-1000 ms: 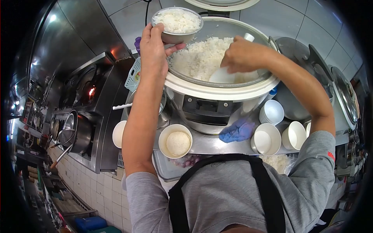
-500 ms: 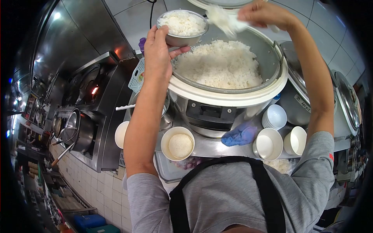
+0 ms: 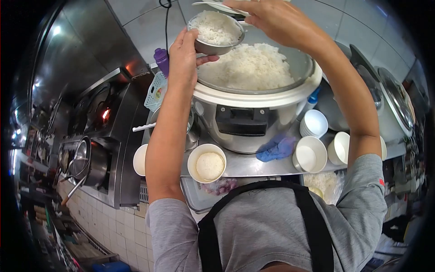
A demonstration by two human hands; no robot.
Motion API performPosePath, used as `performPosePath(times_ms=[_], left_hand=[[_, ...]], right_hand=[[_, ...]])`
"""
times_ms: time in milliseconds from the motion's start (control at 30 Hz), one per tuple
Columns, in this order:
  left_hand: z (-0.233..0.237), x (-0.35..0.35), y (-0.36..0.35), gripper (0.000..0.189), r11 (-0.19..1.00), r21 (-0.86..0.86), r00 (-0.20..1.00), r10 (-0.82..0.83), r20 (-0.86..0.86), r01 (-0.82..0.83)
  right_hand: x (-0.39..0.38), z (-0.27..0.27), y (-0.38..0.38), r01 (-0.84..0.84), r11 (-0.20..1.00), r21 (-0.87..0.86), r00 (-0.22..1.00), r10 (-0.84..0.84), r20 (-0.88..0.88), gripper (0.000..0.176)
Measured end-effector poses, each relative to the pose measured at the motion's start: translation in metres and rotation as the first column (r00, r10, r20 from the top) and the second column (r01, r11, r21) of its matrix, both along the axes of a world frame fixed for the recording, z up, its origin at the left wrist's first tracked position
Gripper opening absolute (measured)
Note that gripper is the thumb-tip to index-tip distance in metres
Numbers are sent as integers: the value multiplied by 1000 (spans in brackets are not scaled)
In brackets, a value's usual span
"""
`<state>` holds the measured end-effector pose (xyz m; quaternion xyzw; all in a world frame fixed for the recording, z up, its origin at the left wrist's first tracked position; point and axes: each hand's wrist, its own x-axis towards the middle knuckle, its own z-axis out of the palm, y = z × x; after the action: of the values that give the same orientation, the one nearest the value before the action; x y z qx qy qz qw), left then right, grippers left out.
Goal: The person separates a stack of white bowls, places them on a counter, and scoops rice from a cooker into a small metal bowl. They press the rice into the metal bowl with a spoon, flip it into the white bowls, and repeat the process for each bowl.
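Note:
My left hand [image 3: 183, 52] is closed around a metal bowl [image 3: 217, 49] heaped with white rice [image 3: 215, 27], held tilted above the left rim of the rice cooker [image 3: 253, 100]. At the top edge of the view, my right hand [image 3: 267, 18] grips a white rice paddle [image 3: 225, 8]; its blade, seen nearly edge-on, is above the bowl. Below both hands, a mound of cooked rice [image 3: 253, 68] lies in the cooker's inner pot.
On the steel counter, a white tub with a pale round of contents [image 3: 206, 152] stands in front, near a blue cloth [image 3: 277, 148], stacked white bowls [image 3: 315, 123] and white tubs [image 3: 309, 154]. A purple bottle [image 3: 161, 61] is behind. Left is a stove with a pot [image 3: 97, 158].
My right hand has moved left and up, bringing the paddle from over the pot to the bowl. My left hand still holds the bowl, now more tilted. The view has shifted slightly.

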<state>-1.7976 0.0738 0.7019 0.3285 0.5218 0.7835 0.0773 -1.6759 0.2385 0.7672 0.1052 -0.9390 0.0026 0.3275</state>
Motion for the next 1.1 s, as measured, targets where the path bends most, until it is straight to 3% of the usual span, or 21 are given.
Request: performPosePath(times_ms=[67, 100, 200, 233, 267, 333, 433, 467, 533, 567, 600, 633, 667, 733, 800, 867, 900, 933, 967, 1100], left_hand=[[0, 3, -3, 45, 997, -10, 996, -77, -41, 76], [0, 5, -4, 40, 997, -27, 997, -73, -35, 72], [-3, 8, -4, 33, 995, -4, 994, -103, -38, 103], [-4, 6, -4, 34, 988, 53, 988, -141, -61, 144], [-4, 6, -4, 35, 976, 109, 980, -178, -85, 187], [-2, 16, -7, 33, 953, 181, 968, -228, -106, 244], [6, 49, -24, 33, 931, 176, 945, -301, -124, 320], [10, 66, -33, 35, 934, 118, 935, -319, -152, 338], [14, 96, -52, 39, 933, -6, 916, -355, -185, 361], [7, 103, -61, 42, 894, -28, 882, -446, -153, 447], [-1, 107, -70, 47, 849, -43, 841, -528, -119, 527], [-6, 122, -83, 39, 827, 17, 826, -560, -64, 562], [-12, 136, -96, 34, 803, 80, 806, -592, -10, 591], [-36, 167, -112, 35, 864, 73, 833, -500, 236, 498], [-78, 184, -125, 38, 821, -38, 807, -551, 212, 570], [-135, 197, -125, 43, 767, -115, 723, -529, 445, 632], [-150, 214, -121, 44, 766, -120, 688, -481, 544, 631], [-187, 214, -117, 43, 746, -122, 618, -436, 654, 655], [-211, 223, -110, 34, 803, -164, 658, -332, 675, 573], [-312, 233, -90, 34, 913, -188, 721, -147, 678, 362]], right_hand=[[-4, -12, 14, -67, 997, 48, 992, 71, -102, 25], [20, -7, -10, 70, 988, 140, 997, -72, 7, 33], [49, 21, -28, 323, 944, -67, 898, -283, 338, 35], [60, 20, -22, 212, 971, -114, 956, -182, 230, 36], [67, 12, -7, 81, 997, -6, 996, -81, -26, 37], [103, 18, -28, 244, 926, -287, 967, -256, -7, 37], [128, -7, -46, 101, 991, -89, 943, -124, -310, 36], [147, -11, -70, 236, 969, -70, 965, -242, -98, 35], [178, -15, -106, 419, 901, -114, 908, -418, 33, 36], [188, -30, -102, 217, 953, -210, 961, -246, -127, 31], [205, -41, -105, 134, 934, -332, 946, -221, -239, 32], [222, -52, -108, 25, 903, -429, 913, -195, -359, 33], [246, -58, -124, 43, 818, -573, 862, -321, -392, 43], [273, -74, -123, -37, 791, -611, 890, -252, -380, 39], [295, -89, -108, -76, 733, -676, 949, -156, -275, 38], [305, -125, -108, 54, 497, -866, 968, -239, -77, 42], [308, -140, -89, 180, 516, -837, 983, -120, 137, 44], [306, -165, -78, 245, 470, -848, 968, -63, 245, 43], [300, -187, -73, 350, 482, -803, 928, -62, 367, 44], [280, -273, -57, 526, 535, -662, 816, -97, 570, 49]])
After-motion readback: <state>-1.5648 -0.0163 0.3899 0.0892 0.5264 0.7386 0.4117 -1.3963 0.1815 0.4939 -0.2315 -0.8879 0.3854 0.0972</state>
